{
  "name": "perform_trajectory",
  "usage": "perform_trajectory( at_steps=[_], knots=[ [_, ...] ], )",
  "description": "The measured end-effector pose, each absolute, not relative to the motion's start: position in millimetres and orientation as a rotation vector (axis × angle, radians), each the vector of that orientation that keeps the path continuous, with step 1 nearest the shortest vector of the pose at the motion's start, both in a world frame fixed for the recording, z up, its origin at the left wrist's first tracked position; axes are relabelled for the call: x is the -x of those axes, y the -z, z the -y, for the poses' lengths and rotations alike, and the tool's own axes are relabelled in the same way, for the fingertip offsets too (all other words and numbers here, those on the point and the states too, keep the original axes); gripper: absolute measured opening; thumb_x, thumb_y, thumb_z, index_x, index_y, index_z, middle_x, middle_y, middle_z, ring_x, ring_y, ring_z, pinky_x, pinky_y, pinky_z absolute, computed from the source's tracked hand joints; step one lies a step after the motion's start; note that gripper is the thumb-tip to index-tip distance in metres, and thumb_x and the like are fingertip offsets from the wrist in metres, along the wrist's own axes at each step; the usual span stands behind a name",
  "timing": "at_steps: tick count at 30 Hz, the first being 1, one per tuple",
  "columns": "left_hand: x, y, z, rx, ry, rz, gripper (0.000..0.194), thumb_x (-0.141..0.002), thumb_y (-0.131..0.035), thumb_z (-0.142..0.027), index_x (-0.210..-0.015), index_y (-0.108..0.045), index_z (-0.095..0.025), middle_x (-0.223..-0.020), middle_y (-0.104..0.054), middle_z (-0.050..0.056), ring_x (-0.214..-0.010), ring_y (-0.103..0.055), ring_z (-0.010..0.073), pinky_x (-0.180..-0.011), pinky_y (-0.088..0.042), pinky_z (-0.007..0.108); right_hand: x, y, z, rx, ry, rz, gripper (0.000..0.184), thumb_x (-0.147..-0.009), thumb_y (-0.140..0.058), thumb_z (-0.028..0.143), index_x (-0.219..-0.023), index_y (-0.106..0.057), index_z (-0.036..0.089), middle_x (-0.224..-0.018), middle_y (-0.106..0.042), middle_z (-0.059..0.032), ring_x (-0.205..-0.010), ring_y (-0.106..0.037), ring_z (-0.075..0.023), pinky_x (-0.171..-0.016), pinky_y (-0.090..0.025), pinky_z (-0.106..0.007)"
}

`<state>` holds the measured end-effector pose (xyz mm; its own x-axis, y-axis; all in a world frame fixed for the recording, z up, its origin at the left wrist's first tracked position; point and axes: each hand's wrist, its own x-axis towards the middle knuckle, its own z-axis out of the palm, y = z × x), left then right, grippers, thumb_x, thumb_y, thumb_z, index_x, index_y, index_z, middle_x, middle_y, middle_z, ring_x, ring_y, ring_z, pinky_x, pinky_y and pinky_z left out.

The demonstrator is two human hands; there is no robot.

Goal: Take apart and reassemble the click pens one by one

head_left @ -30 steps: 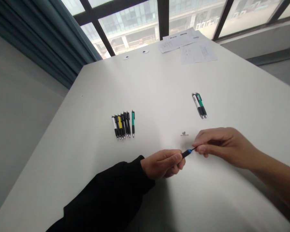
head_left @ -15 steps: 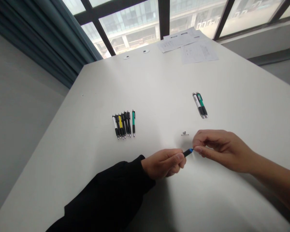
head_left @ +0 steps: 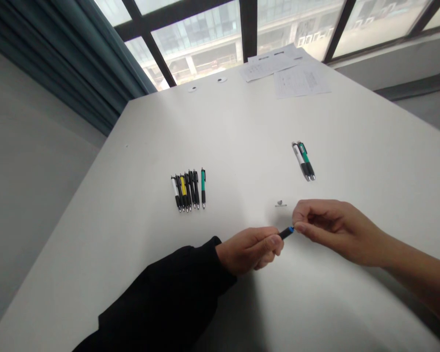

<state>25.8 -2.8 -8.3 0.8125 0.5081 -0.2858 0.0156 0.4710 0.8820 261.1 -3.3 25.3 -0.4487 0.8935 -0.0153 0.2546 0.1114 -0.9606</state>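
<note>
Carefully, our left hand [head_left: 247,251] clenches the black pen barrel [head_left: 286,233] above the bench [head_left: 139,195], its blue end lined up at our right hand [head_left: 333,232], whose pinched grip may or may not have hold; we cannot tell.

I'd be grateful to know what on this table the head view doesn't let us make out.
Head view:
The pen: both ends hidden by the left hand and the right hand.
The small object on the table: too small to identify.
The papers: writing too small to read.
</note>
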Motion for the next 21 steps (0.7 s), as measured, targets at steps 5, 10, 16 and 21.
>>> perform_trajectory(
  at_steps=[5, 10, 16, 21],
  knots=[
    [-25.2, 6.2, 1.9, -1.027, -0.329, -0.543, 0.051, -0.094, -0.05, -0.068, -0.081, -0.045, -0.019, -0.055, -0.032, -0.011, -0.041, -0.025, 0.006, -0.041, -0.022, 0.021, -261.9, -29.1, 2.7, 1.089, -1.389, 1.698, 0.021, -0.089, -0.074, 0.04, -0.086, -0.072, 0.019, -0.068, -0.062, -0.0004, -0.061, -0.055, -0.0131, -0.055, -0.044, -0.025],
    [-23.3, 6.2, 3.8, -0.987, -0.35, -0.464, 0.052, -0.093, -0.051, -0.069, -0.081, -0.044, -0.02, -0.058, -0.029, -0.011, -0.043, -0.023, 0.0059, -0.042, -0.02, 0.021, -275.4, -21.8, -9.7, 1.182, -1.073, 1.871, 0.021, -0.09, -0.071, 0.041, -0.093, -0.073, 0.021, -0.075, -0.067, -0.004, -0.066, -0.061, -0.0166, -0.061, -0.047, -0.029],
    [-20.8, 5.5, 5.5, -1.006, -0.375, -0.396, 0.048, -0.099, -0.046, -0.064, -0.082, -0.045, -0.019, -0.059, -0.033, -0.009, -0.044, -0.027, 0.0066, -0.042, -0.022, 0.021, -277.7, 2.3, -21.1, 1.287, -0.642, 2.245, 0.018, -0.094, -0.064, 0.035, -0.097, -0.073, 0.02, -0.082, -0.069, -0.0067, -0.065, -0.061, -0.0175, -0.063, -0.047, -0.032],
    [-22.3, 6.9, 7.2, -0.962, -0.405, -0.368, 0.043, -0.101, -0.047, -0.058, -0.088, -0.049, -0.016, -0.061, -0.039, -0.007, -0.046, -0.032, 0.0069, -0.044, -0.025, 0.021, -271.1, 7.3, -17.6, 1.315, -0.558, 2.29, 0.018, -0.097, -0.059, 0.032, -0.095, -0.073, 0.02, -0.087, -0.071, -0.0087, -0.073, -0.065, -0.0202, -0.07, -0.049, -0.033]
  ],
)
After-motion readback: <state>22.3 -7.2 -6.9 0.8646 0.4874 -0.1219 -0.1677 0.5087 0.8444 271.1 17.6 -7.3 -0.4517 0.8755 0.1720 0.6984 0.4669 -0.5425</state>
